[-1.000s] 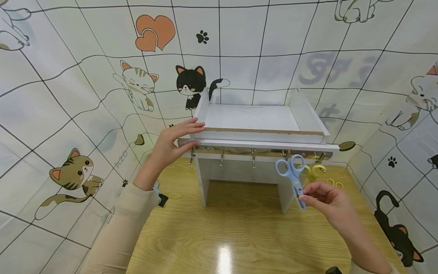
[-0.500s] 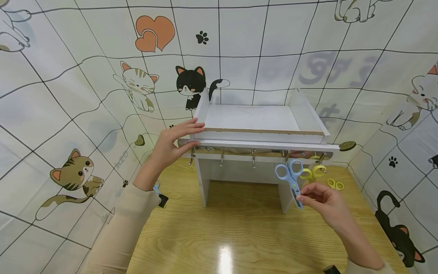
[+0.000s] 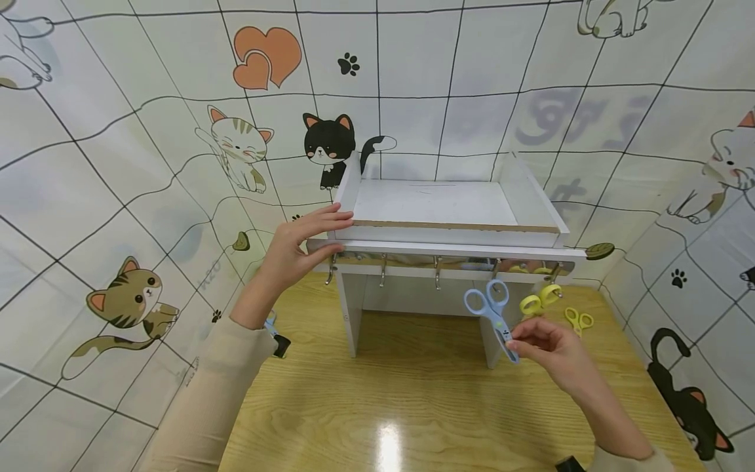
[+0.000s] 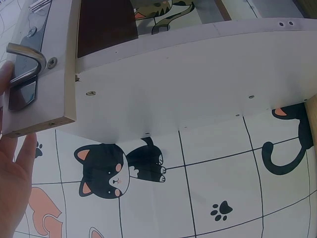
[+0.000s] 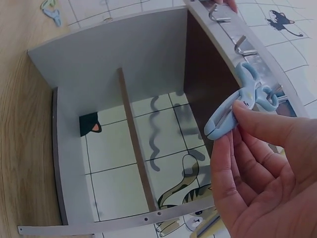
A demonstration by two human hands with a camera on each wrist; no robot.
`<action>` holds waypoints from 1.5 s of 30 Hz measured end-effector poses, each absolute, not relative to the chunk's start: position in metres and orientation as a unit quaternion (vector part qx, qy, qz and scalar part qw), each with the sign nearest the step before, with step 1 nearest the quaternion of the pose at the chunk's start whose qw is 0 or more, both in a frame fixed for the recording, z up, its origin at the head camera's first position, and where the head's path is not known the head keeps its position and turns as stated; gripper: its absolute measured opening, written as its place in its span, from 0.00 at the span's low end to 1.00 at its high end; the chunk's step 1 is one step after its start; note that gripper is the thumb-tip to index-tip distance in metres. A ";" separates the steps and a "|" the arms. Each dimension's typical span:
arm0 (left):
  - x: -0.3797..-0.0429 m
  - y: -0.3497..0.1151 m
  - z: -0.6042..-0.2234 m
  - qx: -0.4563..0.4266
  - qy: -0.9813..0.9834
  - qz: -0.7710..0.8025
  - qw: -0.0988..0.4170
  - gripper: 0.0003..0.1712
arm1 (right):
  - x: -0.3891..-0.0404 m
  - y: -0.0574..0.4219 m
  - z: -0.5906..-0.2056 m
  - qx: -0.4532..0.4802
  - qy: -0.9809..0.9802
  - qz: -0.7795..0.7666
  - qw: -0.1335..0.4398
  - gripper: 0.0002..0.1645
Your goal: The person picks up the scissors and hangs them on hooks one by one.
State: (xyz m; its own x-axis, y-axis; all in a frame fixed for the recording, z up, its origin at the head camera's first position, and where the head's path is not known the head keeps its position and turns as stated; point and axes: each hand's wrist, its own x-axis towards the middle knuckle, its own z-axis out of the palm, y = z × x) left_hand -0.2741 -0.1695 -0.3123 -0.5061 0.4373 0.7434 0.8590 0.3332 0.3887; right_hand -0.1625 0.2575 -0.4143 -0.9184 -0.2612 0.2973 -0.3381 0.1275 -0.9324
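My right hand (image 3: 557, 357) pinches light-blue scissors (image 3: 499, 326) by the blade end between thumb and fingers, finger loops pointing up. In the head view the loops overlap the area just below the hook rail of a white shelf (image 3: 436, 203). Seen from the right wrist, the scissors (image 5: 228, 115) lie close to the hooks. Yellow scissors (image 3: 531, 305) hang at the rightmost hook. My left hand (image 3: 289, 249) grips the shelf's left front corner, fingers on top and thumb at the front edge. The left wrist view shows a metal hook (image 4: 37, 64) by that hand.
Several metal hooks, one the middle hook (image 3: 437, 278), line the shelf's front. Another pair of yellow scissors (image 3: 578, 320) lies on the wooden table (image 3: 366, 406) at right. A blue and black item (image 3: 280, 341) shows beside the left sleeve. A cat-print sheet (image 3: 448, 124) surrounds the table.
My right hand has shifted left with the blue scissors, and their loops now stand lower and farther from the hanging yellow scissors. The left hand stays on the shelf corner.
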 end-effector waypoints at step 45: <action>-0.273 -0.169 -0.312 -0.417 -0.773 -0.395 0.269 0.25 | -0.159 0.307 -0.421 0.146 -0.751 0.644 0.020 0.14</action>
